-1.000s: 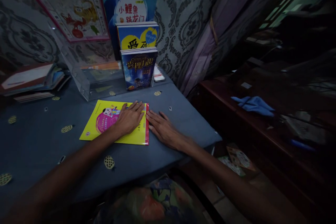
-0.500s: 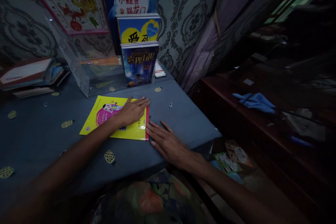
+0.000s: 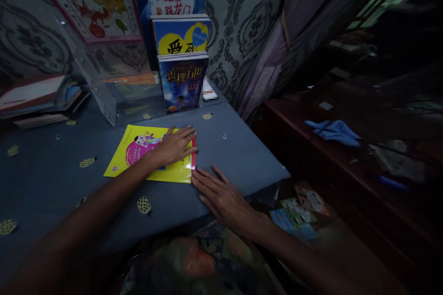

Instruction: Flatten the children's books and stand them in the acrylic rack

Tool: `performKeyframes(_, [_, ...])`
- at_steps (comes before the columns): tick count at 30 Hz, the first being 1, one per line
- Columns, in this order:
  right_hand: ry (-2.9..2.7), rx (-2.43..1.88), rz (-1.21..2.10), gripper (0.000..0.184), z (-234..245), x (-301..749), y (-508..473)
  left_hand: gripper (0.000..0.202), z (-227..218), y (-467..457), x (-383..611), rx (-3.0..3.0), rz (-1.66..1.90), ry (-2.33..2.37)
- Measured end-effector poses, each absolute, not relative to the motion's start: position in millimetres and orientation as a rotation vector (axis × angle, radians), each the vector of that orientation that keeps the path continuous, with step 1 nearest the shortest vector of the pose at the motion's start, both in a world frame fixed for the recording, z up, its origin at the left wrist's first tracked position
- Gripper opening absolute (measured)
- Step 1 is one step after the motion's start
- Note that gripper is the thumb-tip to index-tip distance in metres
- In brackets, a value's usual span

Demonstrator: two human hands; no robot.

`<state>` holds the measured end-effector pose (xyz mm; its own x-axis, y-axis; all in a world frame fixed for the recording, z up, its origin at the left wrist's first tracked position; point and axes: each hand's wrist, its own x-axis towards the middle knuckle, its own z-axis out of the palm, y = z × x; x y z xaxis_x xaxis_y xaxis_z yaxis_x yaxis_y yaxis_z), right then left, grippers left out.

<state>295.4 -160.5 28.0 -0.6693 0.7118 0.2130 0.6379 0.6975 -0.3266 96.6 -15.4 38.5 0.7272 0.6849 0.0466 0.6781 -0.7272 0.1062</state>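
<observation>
A thin yellow book (image 3: 121, 147) with a cartoon child on its cover and a red spine lies flat on the cloth-covered table (image 3: 114, 221). My left hand (image 3: 173, 146) rests palm down across the cover, its fingers stretched toward the red spine. At the book's lower right corner is my right hand (image 3: 221, 196), fingers extended, their tips touching or nearly touching the spine. Neither hand is wrapped round anything. My left forearm and hand cover part of the cover picture and its lettering.
Behind the yellow book, a clear acrylic rack (image 3: 114, 106) holds upright books, a dark blue one (image 3: 182, 83) in front. Stacked books (image 3: 38, 99) lie at the far left. To the right stands a dark red wooden piece (image 3: 294, 124) with a blue cloth (image 3: 334, 132). Booklets (image 3: 299, 209) lie on the floor.
My right hand has shifted slightly down and away from the table's far side. The left thumb now sticks out toward the spine. The yellow book stays put; the view shifts a little.
</observation>
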Motion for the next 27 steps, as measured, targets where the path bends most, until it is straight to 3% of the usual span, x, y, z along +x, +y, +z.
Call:
performKeyframes(20, [-2.562,-1.051,0.223,0.05,25,296,-160,0.036,60,0,109,2.931,0.095,1.049])
performKeyframes(27, [-2.495,-1.002,0.362,0.045,33,297,-153,0.048,40,-18,97,2.889,0.097,1.102])
